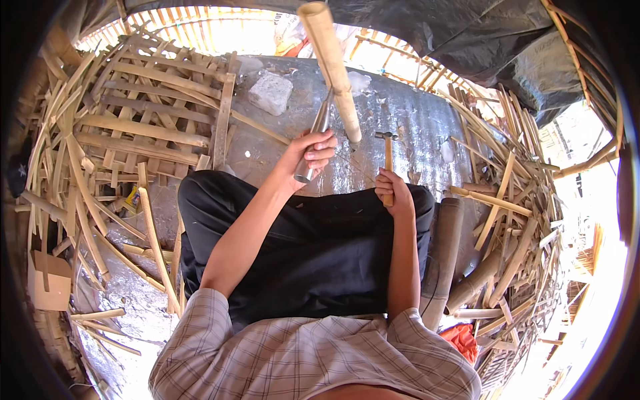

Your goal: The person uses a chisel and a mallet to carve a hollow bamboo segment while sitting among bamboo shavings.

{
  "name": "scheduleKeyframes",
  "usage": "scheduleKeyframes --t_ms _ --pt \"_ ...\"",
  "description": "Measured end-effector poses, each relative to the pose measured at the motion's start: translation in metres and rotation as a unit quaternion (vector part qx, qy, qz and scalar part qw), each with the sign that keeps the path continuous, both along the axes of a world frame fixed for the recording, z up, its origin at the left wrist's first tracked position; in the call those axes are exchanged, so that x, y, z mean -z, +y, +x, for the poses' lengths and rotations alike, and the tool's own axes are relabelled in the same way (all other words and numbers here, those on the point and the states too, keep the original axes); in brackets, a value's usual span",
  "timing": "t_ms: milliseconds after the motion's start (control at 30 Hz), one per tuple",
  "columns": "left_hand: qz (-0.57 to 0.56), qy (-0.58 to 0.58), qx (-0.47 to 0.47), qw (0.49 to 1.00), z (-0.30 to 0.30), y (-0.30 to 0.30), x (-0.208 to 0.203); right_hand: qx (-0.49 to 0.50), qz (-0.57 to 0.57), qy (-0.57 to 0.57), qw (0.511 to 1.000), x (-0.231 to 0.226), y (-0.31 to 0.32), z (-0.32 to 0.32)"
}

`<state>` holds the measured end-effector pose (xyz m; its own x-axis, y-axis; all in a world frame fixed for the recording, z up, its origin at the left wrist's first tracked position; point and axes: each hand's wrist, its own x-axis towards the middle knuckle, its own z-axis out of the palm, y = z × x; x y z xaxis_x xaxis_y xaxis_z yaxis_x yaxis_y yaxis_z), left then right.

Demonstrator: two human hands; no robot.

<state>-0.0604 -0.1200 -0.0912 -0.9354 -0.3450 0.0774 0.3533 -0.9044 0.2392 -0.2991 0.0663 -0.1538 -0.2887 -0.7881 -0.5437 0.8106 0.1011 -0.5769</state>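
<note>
My left hand (pixel 312 152) grips the handle of a metal chisel-like blade (pixel 321 120), whose tip rests against a thick bamboo pole (pixel 331 63). The pole stands tilted, its lower end on the floor just beyond my knees. My right hand (pixel 392 192) holds the wooden handle of a small hammer (pixel 386 143), head up, just right of the pole's base. Both forearms reach over my dark trousers (pixel 313 247).
A woven bamboo lattice panel (pixel 153 113) lies at the left. A grey stone block (pixel 270 92) sits on the corrugated metal sheet (pixel 407 113). Split bamboo strips (pixel 513 200) pile up at the right beside bamboo tubes (pixel 445 253). A cardboard box (pixel 48 281) sits at the lower left.
</note>
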Motion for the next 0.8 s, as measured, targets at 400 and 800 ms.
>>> scheduleKeyframes --t_ms 400,800 --pt "-0.122 -0.152 -0.016 0.981 0.042 0.019 -0.066 -0.002 -0.006 0.000 1.000 0.002 0.000 0.003" --pt "-0.060 -0.127 -0.049 0.989 -0.010 0.009 -0.067 -0.018 0.002 0.001 1.000 0.001 -0.001 0.006"
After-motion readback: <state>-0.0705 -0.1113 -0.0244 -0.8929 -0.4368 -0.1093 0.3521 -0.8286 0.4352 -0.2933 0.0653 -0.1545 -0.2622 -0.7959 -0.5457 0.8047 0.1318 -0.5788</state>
